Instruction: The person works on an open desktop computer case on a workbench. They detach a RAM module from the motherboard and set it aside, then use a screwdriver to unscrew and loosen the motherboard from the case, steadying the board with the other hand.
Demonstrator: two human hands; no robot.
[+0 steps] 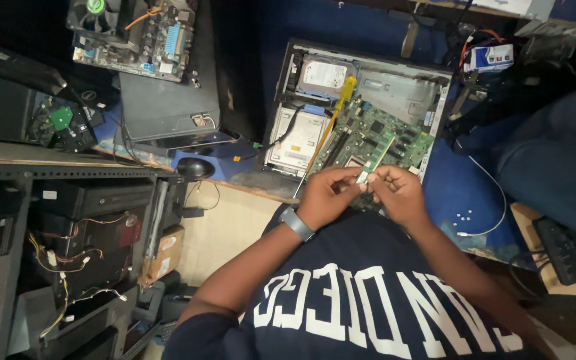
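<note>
Your left hand (328, 193) and right hand (398, 192) pinch a memory stick (376, 157) above the open computer case (361, 110), so it isn't seated in the board yet.

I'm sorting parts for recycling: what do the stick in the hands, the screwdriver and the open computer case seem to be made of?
Memory stick, pinched by left hand and right hand: green circuit board, probably fibreglass laminate. Screwdriver: translucent yellow handle, likely plastic; thin shaft, probably metal. Computer case: dull grey sheet metal, unpainted inside.
</note>
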